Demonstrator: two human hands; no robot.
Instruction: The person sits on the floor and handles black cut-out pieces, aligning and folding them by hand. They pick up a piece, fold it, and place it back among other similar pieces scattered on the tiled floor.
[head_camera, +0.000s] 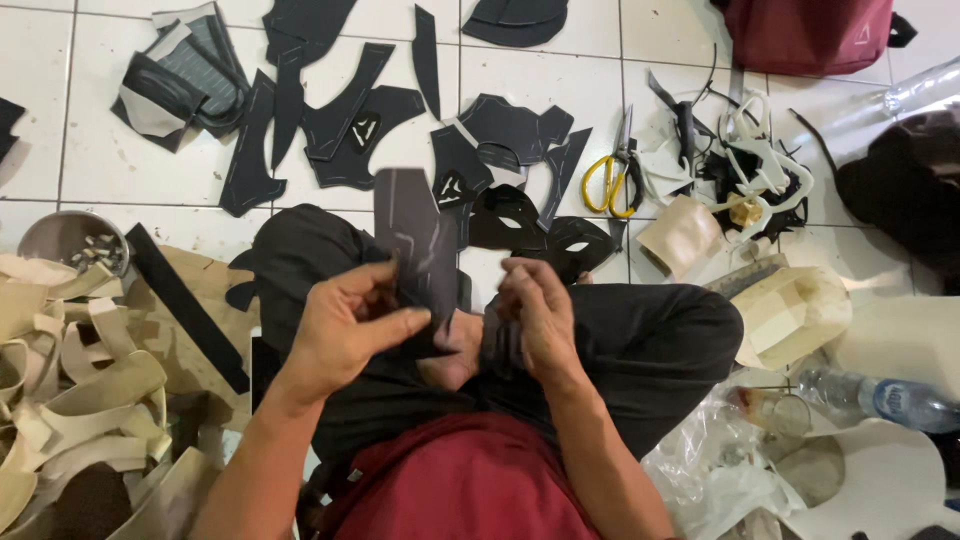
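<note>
Person's sitting cross-legged on a white tiled floor (90, 150), and everything kind of centres on the dark cut piece (415, 245) they're holding up over their lap. The left hand (345, 325) is pinched shut on its lower edge, thumb laid across the front and fingers curled behind. The right hand (540, 315) sits just right of that piece, fingers curled in tight near its bottom corner; can't really tell whether it's gripping the piece itself or a smaller bit tucked under it. The piece stands roughly upright, with faint lighter lines running across it. Behind it on the floor there's a whole spread of black cut shapes (340, 120), some with little triangle cutouts. Off to the right of the held piece lie yellow-handled scissors (610, 180), and further right a tangle of white and black strips (750, 165). To the left of it there's a small metal bowl (70, 240) and below that a heap of beige curved pieces (70, 400). Lower right of the piece: a clear plastic bottle (880, 398) lying on its side and a crumpled plastic bag (700, 470).
</note>
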